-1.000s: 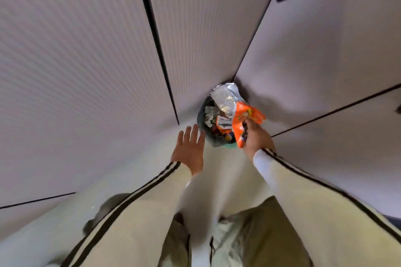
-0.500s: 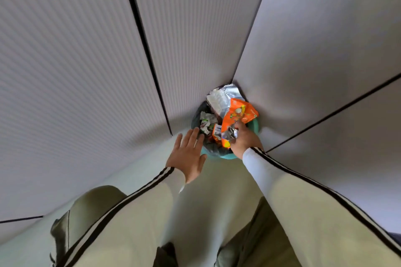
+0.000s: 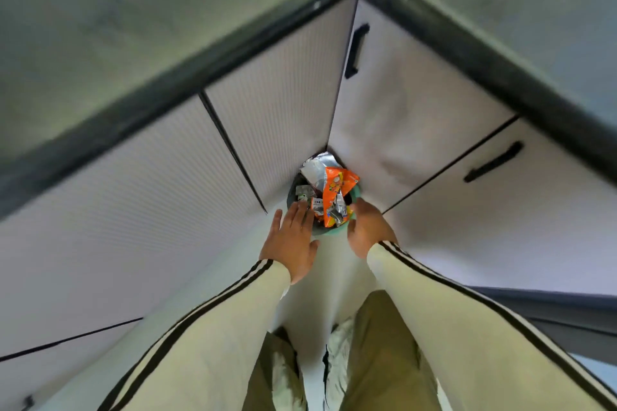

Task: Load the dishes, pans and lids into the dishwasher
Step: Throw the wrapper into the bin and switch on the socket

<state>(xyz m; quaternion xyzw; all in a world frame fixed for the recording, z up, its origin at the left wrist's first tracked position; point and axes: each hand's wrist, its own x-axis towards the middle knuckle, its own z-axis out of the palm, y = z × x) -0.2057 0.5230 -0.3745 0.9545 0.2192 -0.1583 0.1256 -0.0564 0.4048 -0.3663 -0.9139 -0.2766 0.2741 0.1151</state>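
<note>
Standing at frame centre, a teal-rimmed waste bin (image 3: 334, 230) occupies the floor corner where two runs of white ribbed cabinet doors (image 3: 273, 117) meet. It is filled above its rim: an orange snack packet (image 3: 337, 183) lies on top, a silver foil bag (image 3: 315, 170) behind it. The left hand (image 3: 290, 240) is flat, fingers straight and together, tips at the bin's left rim, holding nothing. The right hand (image 3: 369, 230) is at the right rim, back to the camera, fingers bent downward; whether it grips anything cannot be told. Black handles (image 3: 356, 50) sit upper right.
</note>
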